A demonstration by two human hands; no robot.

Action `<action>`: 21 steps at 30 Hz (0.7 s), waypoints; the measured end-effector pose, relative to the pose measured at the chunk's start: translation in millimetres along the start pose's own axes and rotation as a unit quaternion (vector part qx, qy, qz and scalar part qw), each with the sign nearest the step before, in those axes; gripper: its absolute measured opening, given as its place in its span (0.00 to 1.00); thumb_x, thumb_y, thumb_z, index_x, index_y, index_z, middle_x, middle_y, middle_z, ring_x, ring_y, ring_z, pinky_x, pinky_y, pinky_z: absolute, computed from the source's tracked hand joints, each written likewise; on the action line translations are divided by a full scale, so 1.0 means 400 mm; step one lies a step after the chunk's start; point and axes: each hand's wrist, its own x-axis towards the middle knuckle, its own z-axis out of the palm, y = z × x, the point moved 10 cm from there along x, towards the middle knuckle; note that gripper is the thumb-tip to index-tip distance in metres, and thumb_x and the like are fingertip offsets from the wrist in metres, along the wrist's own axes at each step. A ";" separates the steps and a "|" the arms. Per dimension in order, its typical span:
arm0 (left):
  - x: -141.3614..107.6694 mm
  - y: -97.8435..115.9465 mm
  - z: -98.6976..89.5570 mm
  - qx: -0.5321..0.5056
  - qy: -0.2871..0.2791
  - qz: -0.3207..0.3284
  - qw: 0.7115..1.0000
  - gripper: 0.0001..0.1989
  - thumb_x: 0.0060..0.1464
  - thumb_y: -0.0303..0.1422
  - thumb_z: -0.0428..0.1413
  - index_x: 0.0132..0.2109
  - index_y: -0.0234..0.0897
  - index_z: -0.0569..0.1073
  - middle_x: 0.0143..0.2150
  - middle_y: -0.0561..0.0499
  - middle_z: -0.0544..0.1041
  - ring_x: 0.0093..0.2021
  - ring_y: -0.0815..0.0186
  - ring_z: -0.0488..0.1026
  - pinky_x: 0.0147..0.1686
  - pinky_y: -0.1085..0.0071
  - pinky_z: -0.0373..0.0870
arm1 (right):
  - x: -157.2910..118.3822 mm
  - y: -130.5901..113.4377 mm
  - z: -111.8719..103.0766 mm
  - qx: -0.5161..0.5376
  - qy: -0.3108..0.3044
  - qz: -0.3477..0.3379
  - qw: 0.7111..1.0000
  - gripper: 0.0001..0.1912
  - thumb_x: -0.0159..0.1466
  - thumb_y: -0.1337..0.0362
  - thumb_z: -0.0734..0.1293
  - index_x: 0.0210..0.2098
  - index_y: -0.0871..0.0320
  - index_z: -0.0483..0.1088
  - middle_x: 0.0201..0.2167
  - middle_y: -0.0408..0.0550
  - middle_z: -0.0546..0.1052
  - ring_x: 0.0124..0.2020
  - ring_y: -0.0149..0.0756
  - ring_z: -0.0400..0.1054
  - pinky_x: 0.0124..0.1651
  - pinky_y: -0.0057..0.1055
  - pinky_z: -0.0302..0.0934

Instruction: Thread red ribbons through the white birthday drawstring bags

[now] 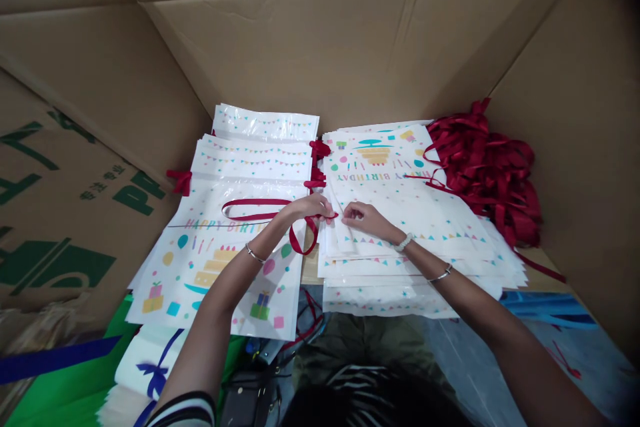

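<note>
My left hand (319,207) is closed in a pinch on a red ribbon (257,201), whose loop trails left across the printed bags. Close by on the right, my right hand (367,220) has its fingers pinched together at the lifted left edge of the top white bag (395,207) in the right stack. This bag carries "HAPPY BIRTHDAY", a cake and bunting, upside down from the left stack. Under my left forearm lies the left stack of similar bags (175,260), with red ribbon bunched along its sides.
A large heap of red ribbon (493,173) lies at the right back. Cardboard walls (300,47) enclose the back and sides. Below left are white bundles (140,353) with blue ribbon on green material. A dark bag (247,400) is beneath the table edge.
</note>
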 end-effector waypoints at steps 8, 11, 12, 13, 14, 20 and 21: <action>0.000 -0.053 -0.001 -0.008 0.008 -0.042 0.999 0.12 0.47 0.35 0.71 0.27 0.31 0.80 0.27 0.44 0.81 0.22 0.72 0.67 0.21 0.76 0.62 | -0.010 -0.047 0.023 -0.127 0.006 -0.113 0.985 0.13 0.72 0.65 0.61 0.45 0.57 0.78 0.45 0.54 0.77 0.47 0.41 0.71 0.54 0.37 0.65; 0.006 -0.077 -0.007 -0.022 0.023 -0.052 0.998 0.14 0.46 0.37 0.73 0.27 0.30 0.79 0.28 0.43 0.81 0.23 0.70 0.70 0.23 0.75 0.66 | -0.013 -0.042 0.048 -0.237 0.004 -0.114 0.965 0.15 0.73 0.67 0.60 0.47 0.57 0.79 0.47 0.55 0.78 0.49 0.43 0.70 0.53 0.38 0.63; 0.005 -0.085 -0.010 -0.023 0.026 -0.058 0.998 0.15 0.45 0.38 0.73 0.27 0.30 0.80 0.28 0.43 0.82 0.24 0.69 0.72 0.24 0.74 0.69 | -0.013 -0.040 0.055 -0.269 0.004 -0.110 0.957 0.14 0.74 0.67 0.61 0.47 0.57 0.79 0.47 0.55 0.78 0.49 0.43 0.70 0.51 0.38 0.63; 0.004 -0.094 -0.012 -0.020 0.025 -0.067 0.997 0.16 0.45 0.40 0.73 0.28 0.30 0.80 0.28 0.43 0.82 0.25 0.68 0.74 0.26 0.73 0.71 | -0.014 -0.039 0.060 -0.295 0.005 -0.108 0.949 0.14 0.74 0.67 0.61 0.47 0.57 0.79 0.47 0.55 0.78 0.48 0.43 0.69 0.50 0.38 0.62; 0.001 -0.104 -0.014 -0.012 0.021 -0.080 0.996 0.17 0.46 0.41 0.73 0.28 0.30 0.80 0.28 0.43 0.82 0.26 0.66 0.75 0.27 0.72 0.73 | -0.014 -0.040 0.064 -0.317 0.006 -0.108 0.942 0.13 0.73 0.67 0.62 0.47 0.58 0.79 0.47 0.54 0.78 0.48 0.43 0.69 0.49 0.37 0.61; -0.030 -0.128 -0.038 -0.006 0.021 -0.097 0.995 0.14 0.51 0.39 0.71 0.29 0.31 0.81 0.27 0.45 0.82 0.26 0.65 0.77 0.31 0.71 0.75 | -0.014 -0.037 0.067 -0.338 0.013 -0.106 0.935 0.09 0.72 0.67 0.65 0.44 0.58 0.80 0.47 0.53 0.79 0.47 0.42 0.69 0.48 0.36 0.59; -0.032 -0.126 -0.042 -0.013 0.030 -0.090 0.995 0.12 0.51 0.37 0.70 0.29 0.32 0.81 0.27 0.45 0.81 0.26 0.66 0.77 0.31 0.72 0.75 | -0.011 -0.033 0.062 -0.319 0.017 -0.099 0.942 0.09 0.72 0.67 0.66 0.44 0.57 0.79 0.47 0.52 0.79 0.47 0.41 0.69 0.48 0.36 0.59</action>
